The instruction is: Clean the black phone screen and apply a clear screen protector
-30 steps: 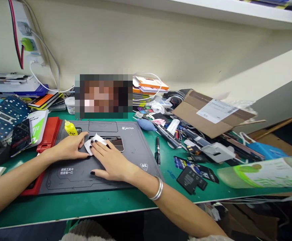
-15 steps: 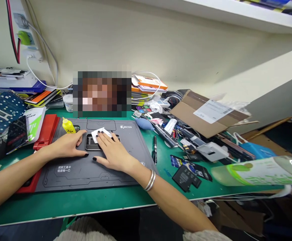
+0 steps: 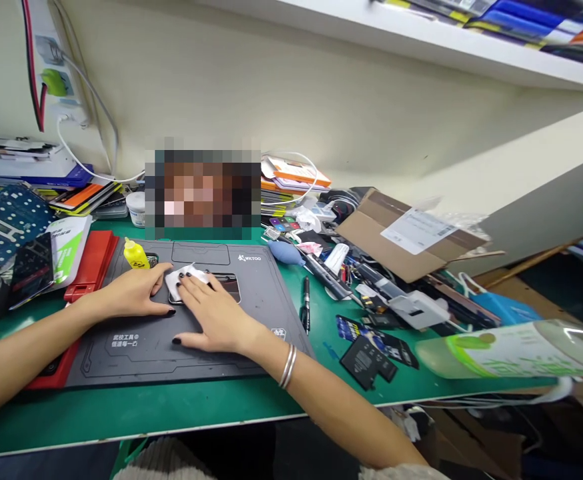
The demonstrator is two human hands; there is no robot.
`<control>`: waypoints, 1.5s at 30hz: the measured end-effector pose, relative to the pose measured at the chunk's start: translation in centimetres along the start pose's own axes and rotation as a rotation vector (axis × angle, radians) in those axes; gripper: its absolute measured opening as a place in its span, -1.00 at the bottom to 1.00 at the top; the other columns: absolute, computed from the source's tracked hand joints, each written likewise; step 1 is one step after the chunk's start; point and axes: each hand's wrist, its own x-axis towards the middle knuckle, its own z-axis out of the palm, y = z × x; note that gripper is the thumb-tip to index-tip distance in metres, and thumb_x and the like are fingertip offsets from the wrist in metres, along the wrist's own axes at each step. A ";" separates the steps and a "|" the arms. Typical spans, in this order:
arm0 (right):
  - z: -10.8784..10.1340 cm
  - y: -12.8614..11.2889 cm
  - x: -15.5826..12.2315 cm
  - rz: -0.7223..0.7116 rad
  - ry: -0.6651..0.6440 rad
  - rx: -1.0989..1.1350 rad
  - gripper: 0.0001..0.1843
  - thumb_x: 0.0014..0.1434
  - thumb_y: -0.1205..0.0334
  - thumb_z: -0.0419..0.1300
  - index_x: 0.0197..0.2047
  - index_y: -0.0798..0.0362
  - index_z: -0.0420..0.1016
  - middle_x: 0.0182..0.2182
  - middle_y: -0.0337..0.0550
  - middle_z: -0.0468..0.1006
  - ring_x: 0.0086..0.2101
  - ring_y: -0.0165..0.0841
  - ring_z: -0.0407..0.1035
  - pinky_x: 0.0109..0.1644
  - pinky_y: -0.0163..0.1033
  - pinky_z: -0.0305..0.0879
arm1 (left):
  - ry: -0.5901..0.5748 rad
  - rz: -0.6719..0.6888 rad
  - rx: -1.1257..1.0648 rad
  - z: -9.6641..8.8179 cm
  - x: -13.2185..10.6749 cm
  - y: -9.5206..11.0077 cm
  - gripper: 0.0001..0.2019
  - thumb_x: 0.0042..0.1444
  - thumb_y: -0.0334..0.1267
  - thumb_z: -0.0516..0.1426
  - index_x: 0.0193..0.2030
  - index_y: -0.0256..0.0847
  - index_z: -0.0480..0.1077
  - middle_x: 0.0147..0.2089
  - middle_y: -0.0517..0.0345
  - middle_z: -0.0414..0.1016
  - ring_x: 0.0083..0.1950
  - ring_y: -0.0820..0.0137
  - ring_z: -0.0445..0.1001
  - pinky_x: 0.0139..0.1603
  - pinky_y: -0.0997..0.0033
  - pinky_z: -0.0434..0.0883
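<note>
On the grey mat, near its far edge, lies the phone, on which the right hand presses a white wipe with flat, spread fingers, while the left hand rests unclenched against the phone's left end.

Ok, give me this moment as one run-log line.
left hand: resting on grey mat, fingers at phone edge | right hand: flat, pressing white wipe onto phone | nearby: yellow bottle, black pen
</note>
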 end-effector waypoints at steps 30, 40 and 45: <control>0.0 -0.2 1.2 0.005 0.029 -0.017 0.03 0.24 -0.38 0.11 0.42 0.33 0.11 0.43 0.24 0.11 0.42 -0.01 -0.04 0.49 0.25 -0.20 | -0.022 -0.014 0.037 0.1 0.3 0.2 -0.27 0.05 0.05 0.15 0.29 -0.30 0.16 -0.35 0.17 0.42 -0.35 0.22 0.47 -0.36 0.36 0.30; 0.1 -0.3 1.1 -0.008 0.031 -0.009 -0.01 0.26 -0.35 0.11 0.43 0.29 0.11 0.43 0.23 0.12 0.42 -0.02 -0.03 0.49 0.23 -0.21 | -0.013 0.016 0.034 0.2 0.3 0.0 -0.27 0.03 0.01 0.18 0.29 -0.29 0.15 -0.35 0.19 0.41 -0.36 0.24 0.46 -0.37 0.38 0.28; 0.0 -0.3 1.0 -0.079 0.008 0.007 -0.09 0.30 -0.32 0.07 0.42 0.25 0.15 0.43 0.16 0.14 0.42 -0.06 -0.04 0.49 0.20 -0.20 | -0.022 0.031 0.037 0.2 0.2 0.0 -0.21 0.00 0.01 0.22 0.32 -0.29 0.12 -0.29 0.14 0.44 -0.31 0.23 0.48 -0.31 0.37 0.32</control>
